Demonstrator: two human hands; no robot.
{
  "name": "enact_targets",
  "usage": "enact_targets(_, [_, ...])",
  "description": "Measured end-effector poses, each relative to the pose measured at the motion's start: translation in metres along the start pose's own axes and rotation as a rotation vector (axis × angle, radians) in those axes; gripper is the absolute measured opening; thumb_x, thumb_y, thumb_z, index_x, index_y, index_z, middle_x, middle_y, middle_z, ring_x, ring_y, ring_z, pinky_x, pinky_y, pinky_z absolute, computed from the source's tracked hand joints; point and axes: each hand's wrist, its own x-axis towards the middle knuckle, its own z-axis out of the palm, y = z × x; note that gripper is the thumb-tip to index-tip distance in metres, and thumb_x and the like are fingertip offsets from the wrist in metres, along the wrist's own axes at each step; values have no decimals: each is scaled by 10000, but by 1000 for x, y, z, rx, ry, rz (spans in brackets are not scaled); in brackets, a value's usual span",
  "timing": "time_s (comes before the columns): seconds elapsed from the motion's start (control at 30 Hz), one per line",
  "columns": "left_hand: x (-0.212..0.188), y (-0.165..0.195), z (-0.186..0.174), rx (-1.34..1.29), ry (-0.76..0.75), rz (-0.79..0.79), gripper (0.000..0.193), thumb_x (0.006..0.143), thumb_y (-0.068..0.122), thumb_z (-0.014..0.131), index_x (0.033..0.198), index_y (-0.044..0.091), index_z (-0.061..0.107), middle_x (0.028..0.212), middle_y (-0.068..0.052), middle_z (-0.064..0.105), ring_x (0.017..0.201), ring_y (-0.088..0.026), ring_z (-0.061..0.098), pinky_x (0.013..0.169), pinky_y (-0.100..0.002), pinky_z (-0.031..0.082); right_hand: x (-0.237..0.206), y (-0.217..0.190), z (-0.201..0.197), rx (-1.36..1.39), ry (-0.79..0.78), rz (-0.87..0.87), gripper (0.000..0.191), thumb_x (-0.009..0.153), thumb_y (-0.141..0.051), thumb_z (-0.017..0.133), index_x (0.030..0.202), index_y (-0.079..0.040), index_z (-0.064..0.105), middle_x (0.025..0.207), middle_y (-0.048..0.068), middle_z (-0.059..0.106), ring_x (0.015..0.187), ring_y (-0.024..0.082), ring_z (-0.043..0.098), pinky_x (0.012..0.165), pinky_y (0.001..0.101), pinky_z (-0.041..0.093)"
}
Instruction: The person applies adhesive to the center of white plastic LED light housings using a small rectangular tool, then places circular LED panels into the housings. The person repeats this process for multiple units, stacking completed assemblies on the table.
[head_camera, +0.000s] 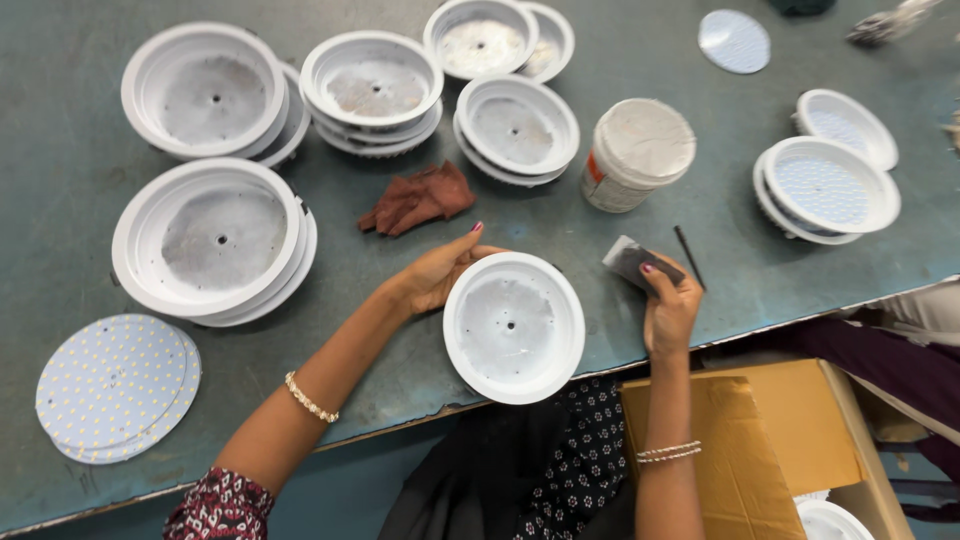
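A round white lamp housing (514, 327) lies at the near edge of the grey-green table (60, 180), its inside smeared with grey paste around a centre hole. My left hand (438, 270) rests on its left rim, fingers curved against it. To the right, my right hand (668, 305) holds a small flat grey spreader card (630, 262) between thumb and fingers, its end touching the table. A thin dark stick (689, 256) lies just beside that hand. A white tub (636, 152) with a paste-coated lid stands behind the card.
Stacks of white housings (212, 238) fill the left and back of the table. A brown rag (418, 199) lies in the middle. Round LED boards (115, 388) sit at near left, lensed housings (828, 190) at right. An open cardboard box (745, 440) stands below the table edge.
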Motion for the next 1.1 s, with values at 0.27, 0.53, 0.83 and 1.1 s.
enact_targets(0.27, [-7,-5,6,-58,-3,36,536,1075,339,451,1340,-105,595,1218,-197,710,1088,-208,719,970,-329,599,-14,-22,9,-35,18,9,222,948,11,647,1144,100,699,1068,132,733,985,188,694,977,308,545])
enact_targets(0.53, [-11,-11,11,21,18,68,453,986,140,624,1370,-100,604,1180,-187,740,977,-188,747,884,-308,605,-22,-32,15,-46,26,4,209,962,-2,653,1142,93,699,1071,129,733,991,191,700,986,316,549])
enact_targets(0.83, [-25,-27,63,1864,346,656,671,956,487,617,1472,82,479,1603,-105,423,1510,-290,336,1191,-644,151,-16,-26,17,-53,2,9,201,954,0,666,1132,85,706,1057,118,736,979,178,698,978,305,549])
enact_targets(1.1, [-21,-49,96,1905,322,626,805,915,670,506,1537,169,407,1618,-74,327,1531,-299,187,1192,-699,14,-16,-21,14,-82,8,2,200,963,-5,663,1134,87,711,1049,119,735,966,167,686,966,290,539])
